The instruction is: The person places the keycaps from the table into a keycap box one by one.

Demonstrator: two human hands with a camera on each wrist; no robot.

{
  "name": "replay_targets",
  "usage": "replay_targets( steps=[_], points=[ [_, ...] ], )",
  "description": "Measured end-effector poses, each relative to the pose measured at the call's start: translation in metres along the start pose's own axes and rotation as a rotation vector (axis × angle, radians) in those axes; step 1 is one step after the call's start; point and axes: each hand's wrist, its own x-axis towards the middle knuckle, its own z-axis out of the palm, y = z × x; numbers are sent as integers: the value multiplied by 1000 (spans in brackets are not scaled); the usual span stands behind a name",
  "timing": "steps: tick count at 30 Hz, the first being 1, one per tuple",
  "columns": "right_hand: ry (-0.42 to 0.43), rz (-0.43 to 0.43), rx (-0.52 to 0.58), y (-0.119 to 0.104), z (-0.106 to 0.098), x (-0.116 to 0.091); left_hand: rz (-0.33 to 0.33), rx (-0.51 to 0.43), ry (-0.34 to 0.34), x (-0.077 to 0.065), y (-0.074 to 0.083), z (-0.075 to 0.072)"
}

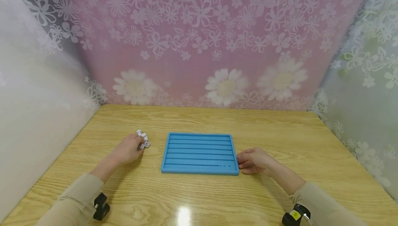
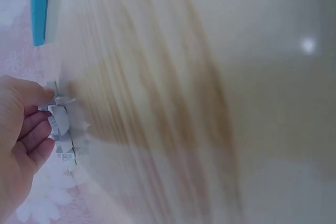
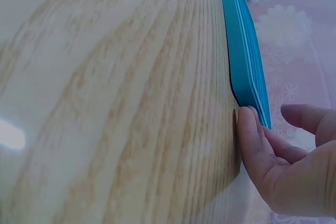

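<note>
Blue tray (image 1: 199, 151): flat on the table (image 1: 199, 196), central; to my eye, for reach from either side.
Left hand (image 1: 126, 149): fingers (image 2: 35, 128) curled round small white pieces (image 1: 147, 144), left of the tray; likely keeps them together.
Right hand (image 1: 255, 161): fingers loosely spread, touching the tray's right edge, perhaps steadying it.

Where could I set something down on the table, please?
Bare table: behind the blue tray, towards the floral backdrop, and in front, between the sleeves. Crowded: left hand with white pieces; right hand at the tray's right edge.
</note>
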Motion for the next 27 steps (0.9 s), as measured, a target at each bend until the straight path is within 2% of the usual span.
replay_targets(
  steps=[6,8,14,27],
  points=[
    [-5,3,5,-1,-1,1,-84,-182,-15,2,5,-4],
    [-2,5,9,-1,-1,2,-94,-195,-3,3,7,-4],
    [7,14,15,0,-1,3,-67,-199,38,7,16,-6],
    [9,20,8,-1,0,2,-77,-329,29,17,29,-4]
  ],
)
